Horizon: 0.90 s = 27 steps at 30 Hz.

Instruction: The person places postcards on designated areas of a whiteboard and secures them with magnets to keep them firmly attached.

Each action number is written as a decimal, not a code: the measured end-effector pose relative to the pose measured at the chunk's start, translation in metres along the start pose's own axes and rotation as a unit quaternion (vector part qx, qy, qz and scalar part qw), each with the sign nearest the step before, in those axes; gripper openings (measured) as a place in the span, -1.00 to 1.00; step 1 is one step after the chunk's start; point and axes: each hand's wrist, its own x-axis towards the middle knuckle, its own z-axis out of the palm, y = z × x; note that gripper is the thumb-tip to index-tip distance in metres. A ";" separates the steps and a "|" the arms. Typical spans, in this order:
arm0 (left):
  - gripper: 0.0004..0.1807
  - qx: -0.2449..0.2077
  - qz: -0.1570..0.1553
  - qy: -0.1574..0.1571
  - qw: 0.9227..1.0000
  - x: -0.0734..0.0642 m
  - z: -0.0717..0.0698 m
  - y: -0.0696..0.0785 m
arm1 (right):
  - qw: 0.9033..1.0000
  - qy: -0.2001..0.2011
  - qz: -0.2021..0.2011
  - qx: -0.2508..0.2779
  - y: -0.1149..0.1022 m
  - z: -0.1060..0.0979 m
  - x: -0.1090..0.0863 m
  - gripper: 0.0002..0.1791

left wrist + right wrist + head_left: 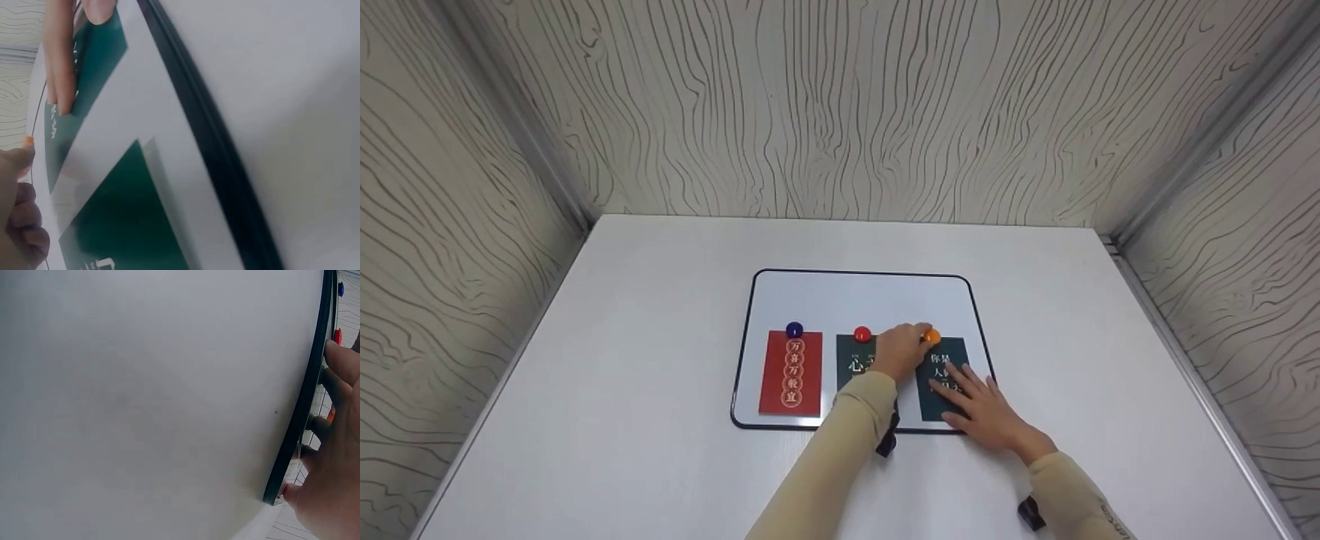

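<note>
In the head view a small whiteboard [862,296] with a black rim lies on the white table. My left hand [901,351] pinches a round orange magnet [932,337] at the top edge of the right dark green card [952,349]. Spread fingers of my right hand [986,412] rest on that card's lower part. The middle green card [851,375], under a red magnet [862,334], is partly hidden by my left arm. To the left a red card [790,375] has a dark blue magnet [794,329] at its top. The left wrist view shows my left hand's [19,219] fingers curled.
The white table [660,337] extends around the board. Wood-grain panels [825,112] stand at the back and both sides, with grey metal posts [510,112] at the corners. Black straps [887,442] show near both wrists.
</note>
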 end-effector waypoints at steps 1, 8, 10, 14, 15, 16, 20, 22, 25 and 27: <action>-0.62 0.001 0.002 0.004 1.000 0.000 0.001 0.000 | 1.000 0.002 -0.001 -0.001 0.000 0.000 0.000 -0.40; -0.62 0.017 0.006 0.020 1.000 0.001 0.006 0.000 | 1.000 0.006 -0.004 -0.010 -0.002 0.000 -0.001 -0.41; -0.61 0.019 0.004 0.020 1.000 0.001 0.005 0.000 | 1.000 0.006 -0.004 -0.012 -0.002 0.000 -0.001 -0.41; -0.62 0.009 -0.002 0.017 1.000 0.001 0.003 0.000 | 1.000 0.002 0.000 -0.010 -0.003 -0.001 -0.001 -0.41; -0.62 0.009 -0.001 0.020 1.000 0.001 0.002 0.000 | 1.000 0.001 0.000 -0.010 -0.003 -0.001 0.000 -0.41; -0.63 0.006 -0.002 0.021 1.000 0.000 0.002 0.000 | 1.000 -0.001 0.002 -0.009 -0.003 -0.001 0.000 -0.41; -0.63 0.013 -0.011 0.016 1.000 0.000 0.003 0.001 | 1.000 -0.005 0.008 -0.004 -0.003 -0.001 0.000 -0.41; -0.63 0.015 -0.020 0.009 1.000 0.000 0.003 0.002 | 1.000 -0.003 0.008 -0.003 -0.003 -0.001 0.000 -0.41; -0.62 0.014 -0.031 0.008 0.999 0.000 0.005 0.002 | 1.000 -0.001 0.007 -0.004 -0.002 0.000 0.000 -0.42; -0.62 0.012 -0.036 0.012 0.999 0.000 0.005 0.002 | 1.000 -0.001 0.007 -0.004 -0.002 0.000 0.000 -0.41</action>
